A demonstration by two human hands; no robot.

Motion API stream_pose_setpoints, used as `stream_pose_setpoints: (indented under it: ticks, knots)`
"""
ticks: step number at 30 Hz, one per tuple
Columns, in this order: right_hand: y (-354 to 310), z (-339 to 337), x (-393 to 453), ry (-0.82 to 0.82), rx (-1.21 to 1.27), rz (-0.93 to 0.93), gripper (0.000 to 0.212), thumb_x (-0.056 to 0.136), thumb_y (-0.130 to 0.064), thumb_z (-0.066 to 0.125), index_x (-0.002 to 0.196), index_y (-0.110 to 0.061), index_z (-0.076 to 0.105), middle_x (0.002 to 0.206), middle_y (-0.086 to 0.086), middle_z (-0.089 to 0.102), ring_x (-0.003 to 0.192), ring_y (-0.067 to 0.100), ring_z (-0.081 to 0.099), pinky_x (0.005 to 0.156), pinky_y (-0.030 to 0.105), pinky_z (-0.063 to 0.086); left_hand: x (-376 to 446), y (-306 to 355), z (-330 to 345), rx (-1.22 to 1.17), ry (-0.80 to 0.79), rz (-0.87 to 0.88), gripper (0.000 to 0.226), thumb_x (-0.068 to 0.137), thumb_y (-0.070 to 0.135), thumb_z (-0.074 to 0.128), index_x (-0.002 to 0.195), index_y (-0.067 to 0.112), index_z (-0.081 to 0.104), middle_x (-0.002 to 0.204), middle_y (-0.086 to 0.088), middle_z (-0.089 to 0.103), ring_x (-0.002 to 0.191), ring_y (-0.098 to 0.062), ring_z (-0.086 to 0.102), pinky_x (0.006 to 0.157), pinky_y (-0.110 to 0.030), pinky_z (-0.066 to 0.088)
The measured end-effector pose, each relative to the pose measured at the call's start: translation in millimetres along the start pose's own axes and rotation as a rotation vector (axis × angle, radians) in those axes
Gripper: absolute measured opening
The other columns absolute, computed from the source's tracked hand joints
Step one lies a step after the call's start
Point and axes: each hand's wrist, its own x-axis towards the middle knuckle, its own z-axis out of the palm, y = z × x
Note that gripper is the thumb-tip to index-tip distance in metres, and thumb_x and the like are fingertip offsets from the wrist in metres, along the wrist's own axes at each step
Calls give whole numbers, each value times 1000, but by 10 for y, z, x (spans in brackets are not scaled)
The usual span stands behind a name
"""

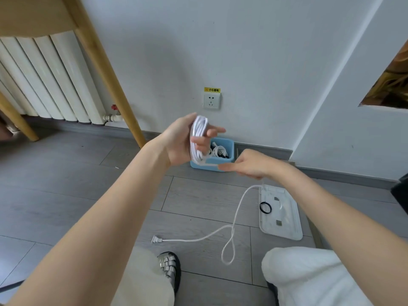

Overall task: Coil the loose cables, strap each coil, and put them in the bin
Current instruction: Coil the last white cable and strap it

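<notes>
Your left hand [183, 140] is raised in the middle of the frame, fingers and thumb curled round a white cable coil [199, 138] that stands roughly upright in your grip. Your right hand [247, 165], just right of and below it, pinches the loose run of the same white cable [237, 208] between fingertips. From that pinch a short stretch goes left to the bottom of the coil; the rest drops down to the floor, crosses itself in a loop [229, 250] at lower centre, and ends in a plug [156, 240] lying on the grey floor boards just above your shoe.

Behind your hands, against the skirting board, sits the blue bin [223, 161], partly hidden by your left hand, with coiled white and dark cables already inside. Right of centre on the floor lies a white lid [284, 219], flat, with a black strap ring [265, 207] resting on its left edge. A wall socket [212, 100] sits above the bin.
</notes>
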Motion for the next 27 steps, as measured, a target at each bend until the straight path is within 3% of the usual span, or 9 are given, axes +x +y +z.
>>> stream_pose_setpoints:
  ticks: [3, 5, 7, 12, 15, 17, 19, 24, 27]
  knots:
    - [-1, -41, 16, 106, -33, -39, 61, 77, -48, 69, 48, -19, 23, 42, -7, 17, 42, 10, 16, 46, 26, 13, -38, -81, 83, 358, -208, -205, 58, 100, 42, 10, 118, -1, 43, 46, 3, 50, 29, -1, 29, 45, -19, 19]
    - [14, -81, 27, 137, -67, -67, 49, 80, -25, 66, 47, -18, 30, 49, -3, 21, 50, 11, 17, 48, 28, 15, -18, -159, 119, 492, -282, -318, 62, 100, 44, 9, 116, -2, 47, 49, 4, 51, 30, -2, 30, 43, -18, 25]
    - [24, -121, 17, 156, -72, -73, 38, 79, -19, 65, 51, -15, 40, 51, 0, 27, 53, 14, 22, 49, 28, 19, 24, -231, 138, 550, -267, -406, 64, 100, 46, 13, 116, -3, 51, 57, 0, 55, 32, -4, 33, 39, -17, 33]
    - [-28, -203, -33, 195, 12, -135, 30, 79, -27, 71, 60, -10, 54, 52, 0, 37, 49, 13, 32, 49, 26, 25, 135, -318, 153, 702, -1, -478, 56, 101, 49, 16, 107, 3, 48, 86, -8, 72, 41, -11, 49, 44, -19, 37]
    - [-58, -273, -50, 171, 325, -187, 30, 86, -21, 64, 63, -6, 52, 50, 1, 32, 41, 10, 28, 44, 22, 23, 166, -317, 62, 749, 232, -412, 46, 103, 39, 17, 121, 3, 40, 102, -14, 71, 50, -17, 63, 43, -19, 41]
    - [-87, -281, -66, 70, 481, -225, 29, 91, -14, 57, 62, -8, 53, 49, -2, 32, 38, 8, 25, 41, 18, 20, 204, -337, 1, 644, 369, -316, 44, 103, 36, 19, 130, 4, 33, 106, -19, 67, 56, -25, 68, 40, -22, 48]
    - [-135, -265, -95, -42, 519, -261, 19, 93, -9, 50, 80, -4, 63, 48, -6, 36, 40, 7, 25, 39, 15, 21, 237, -343, -25, 455, 484, -198, 42, 103, 37, 22, 130, 6, 32, 114, -21, 61, 64, -33, 69, 44, -28, 55]
    - [-180, -233, -132, -295, 464, -291, 22, 96, -5, 42, 110, -7, 59, 55, -2, 54, 42, 7, 34, 40, 15, 29, 301, -219, -57, -183, 450, 67, 51, 102, 36, 23, 137, 0, 33, 129, -19, 50, 115, -37, 55, 95, -42, 43]
    - [-199, -128, -144, -380, 363, -291, 17, 99, -16, 42, 93, -11, 57, 62, 5, 60, 48, 12, 46, 42, 18, 36, 284, -131, -25, -375, 340, 253, 53, 103, 40, 18, 134, -1, 34, 128, -20, 56, 93, -34, 65, 79, -36, 51]
